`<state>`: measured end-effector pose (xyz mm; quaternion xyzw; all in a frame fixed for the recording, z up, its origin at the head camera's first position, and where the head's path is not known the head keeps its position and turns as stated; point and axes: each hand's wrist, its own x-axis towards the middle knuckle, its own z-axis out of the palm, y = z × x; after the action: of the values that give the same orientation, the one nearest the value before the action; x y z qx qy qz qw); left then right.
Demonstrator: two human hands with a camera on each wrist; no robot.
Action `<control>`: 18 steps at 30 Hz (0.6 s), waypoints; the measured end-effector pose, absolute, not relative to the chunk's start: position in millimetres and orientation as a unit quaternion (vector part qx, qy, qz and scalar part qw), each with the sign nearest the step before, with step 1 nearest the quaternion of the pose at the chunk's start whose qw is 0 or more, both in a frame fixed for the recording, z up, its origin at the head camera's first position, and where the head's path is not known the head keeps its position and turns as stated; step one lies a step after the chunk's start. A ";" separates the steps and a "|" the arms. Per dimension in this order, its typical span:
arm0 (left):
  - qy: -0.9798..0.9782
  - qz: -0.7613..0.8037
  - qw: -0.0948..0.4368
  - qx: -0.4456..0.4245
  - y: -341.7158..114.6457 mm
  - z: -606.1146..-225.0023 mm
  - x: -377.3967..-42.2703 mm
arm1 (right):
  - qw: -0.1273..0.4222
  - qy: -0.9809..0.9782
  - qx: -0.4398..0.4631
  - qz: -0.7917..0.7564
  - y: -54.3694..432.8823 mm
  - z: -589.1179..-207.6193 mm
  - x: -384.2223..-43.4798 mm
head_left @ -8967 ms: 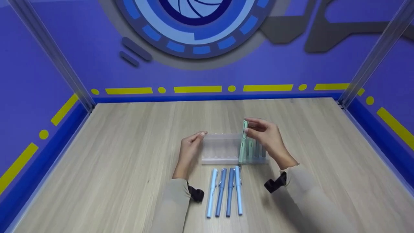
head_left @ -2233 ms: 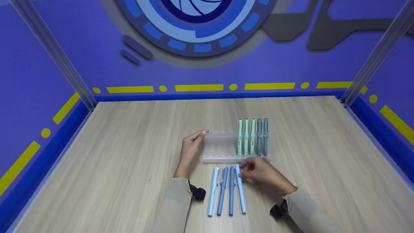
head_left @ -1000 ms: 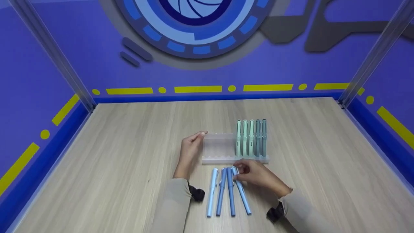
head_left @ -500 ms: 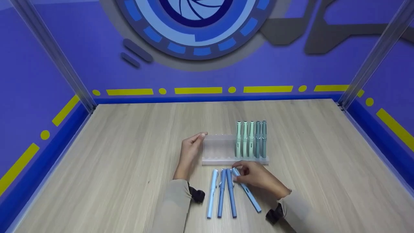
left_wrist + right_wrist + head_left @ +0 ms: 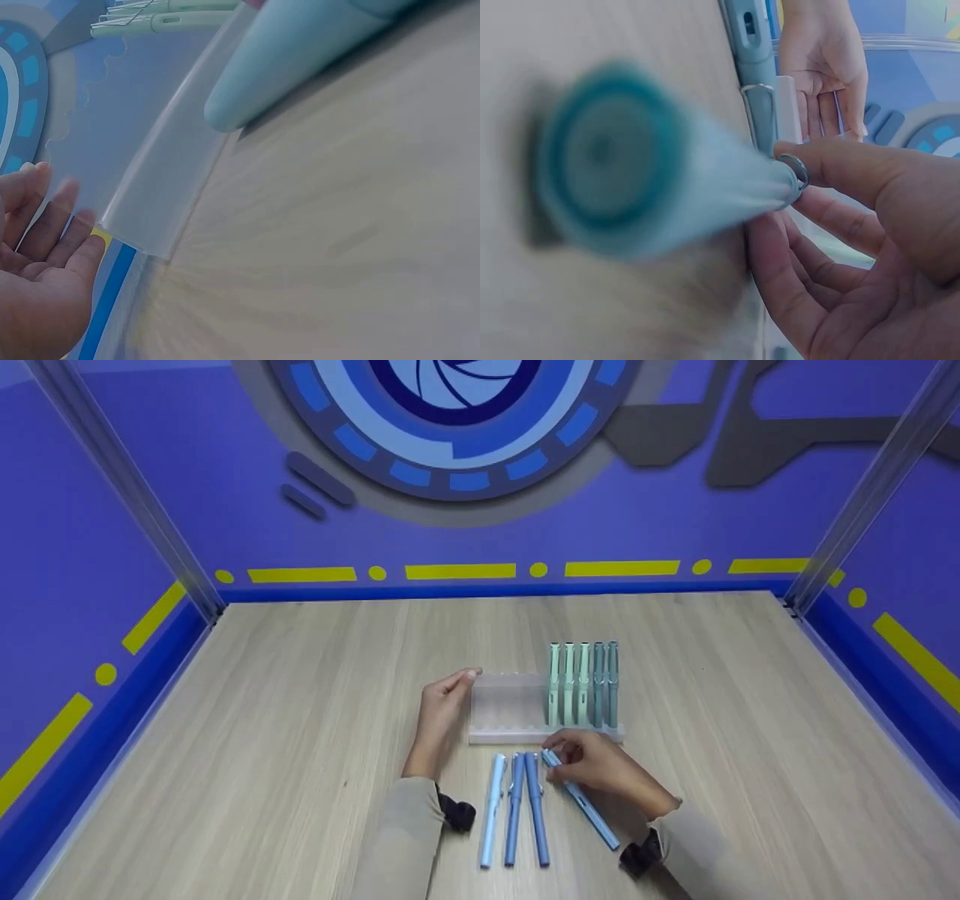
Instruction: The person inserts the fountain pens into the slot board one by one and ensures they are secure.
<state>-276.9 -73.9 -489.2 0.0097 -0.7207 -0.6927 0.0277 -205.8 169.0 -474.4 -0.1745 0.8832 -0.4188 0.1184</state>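
Note:
A translucent pen stand stands on the table, its left edge pinched by my left hand. In the left wrist view the thumb lies in front of the clear panel, and the other fingers show behind it. Three light green pens and two darker green pens stand upright in its right part. My right hand pinches the clip end of a light blue pen, which slants toward the lower right. The right wrist view shows that pen end-on, thumb and fingers at its far end.
Left of the held pen lie another light blue pen and two darker blue pens, side by side in front of the stand. The wooden table is bounded by blue-purple panels at the back and sides.
Since the earliest frame, the light green pen has gone from my right hand into the stand. The right hand now holds a light blue pen, whose lower end has swung right. The left hand stays put.

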 end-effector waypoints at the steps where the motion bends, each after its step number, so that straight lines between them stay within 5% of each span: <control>1: -0.724 -0.689 0.032 0.005 -74.0 -489.2 -276.9 | 0.119 0.882 -0.177 -0.420 169.5 -473.4 -205.8; 18: -0.732 -0.678 0.056 -0.017 -73.8 -489.9 -276.4 | 0.114 0.870 -0.165 -0.451 166.6 -449.6 -212.6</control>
<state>-276.4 -73.8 -489.9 -0.0172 -0.7324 -0.6784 0.0555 -212.6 166.6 -449.6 -0.1645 0.8699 -0.4508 0.1139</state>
